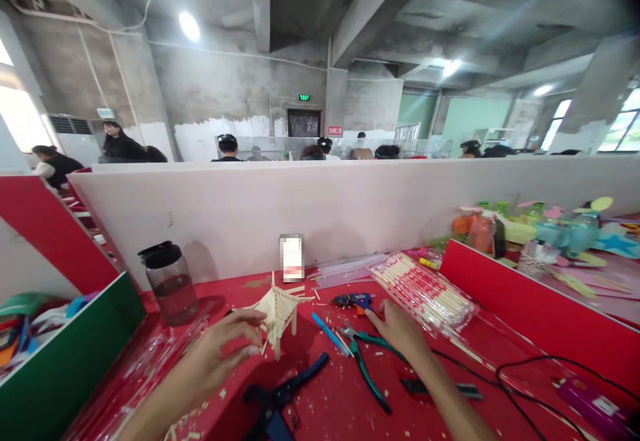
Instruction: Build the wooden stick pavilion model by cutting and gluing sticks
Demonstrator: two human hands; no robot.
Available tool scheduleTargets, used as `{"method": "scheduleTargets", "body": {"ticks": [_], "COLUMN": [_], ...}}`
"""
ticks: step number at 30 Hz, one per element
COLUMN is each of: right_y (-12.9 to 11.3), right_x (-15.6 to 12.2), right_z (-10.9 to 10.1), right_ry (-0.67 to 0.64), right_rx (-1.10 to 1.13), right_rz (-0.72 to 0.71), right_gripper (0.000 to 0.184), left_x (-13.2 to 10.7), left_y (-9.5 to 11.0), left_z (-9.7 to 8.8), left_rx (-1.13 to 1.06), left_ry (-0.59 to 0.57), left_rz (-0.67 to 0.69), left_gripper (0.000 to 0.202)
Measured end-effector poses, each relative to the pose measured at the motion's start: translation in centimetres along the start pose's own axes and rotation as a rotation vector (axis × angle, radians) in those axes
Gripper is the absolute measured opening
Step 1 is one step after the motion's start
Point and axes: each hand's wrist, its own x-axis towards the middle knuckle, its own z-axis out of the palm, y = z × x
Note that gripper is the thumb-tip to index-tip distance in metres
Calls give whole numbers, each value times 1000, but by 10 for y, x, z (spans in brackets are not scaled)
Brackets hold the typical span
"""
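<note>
A small pavilion-like model of pale wooden sticks, with a pointed roof and legs, stands on the red tabletop. My left hand curls its fingers and thumb around the model's left side. Right of it, my right hand is open, thumb and forefinger apart, at the handle end of a blue and orange glue gun; whether it touches the gun is unclear. Green-handled pliers lie partly under my right hand, beside a blue pen-like stick. Closer to me lies a dark blue hand cutter.
A lidded water bottle stands back left; a phone-like bright screen leans on the white partition. Bagged sticks lie at right, near a black cable and a purple device. Wood scraps litter the table.
</note>
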Motion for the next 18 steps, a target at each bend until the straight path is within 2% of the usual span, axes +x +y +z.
{"method": "scheduleTargets", "body": {"ticks": [3,6,11,15,18], "right_y": [-1,-1,-4,-22,-39], "right_x": [2,3,-3,-20,-39], "right_z": [11,12,-10,-31,-39], "right_ry": [-11,-5,-7,-51,-148], "right_rx": [-9,49,297,547,762], "right_rz": [-1,8,-61,-189,-198], "right_gripper": [18,13,22,43,42], "left_x": [-1,-2,-3,-5,-5], "left_y": [0,2,4,5,5], "left_z": [2,2,1,0,0], "left_rx": [16,41,84,71,83], "left_ry": [-67,-112,-149,-132,-148], "left_rz": [-17,13,33,27,26], "left_gripper": [19,17,17,17,17]}}
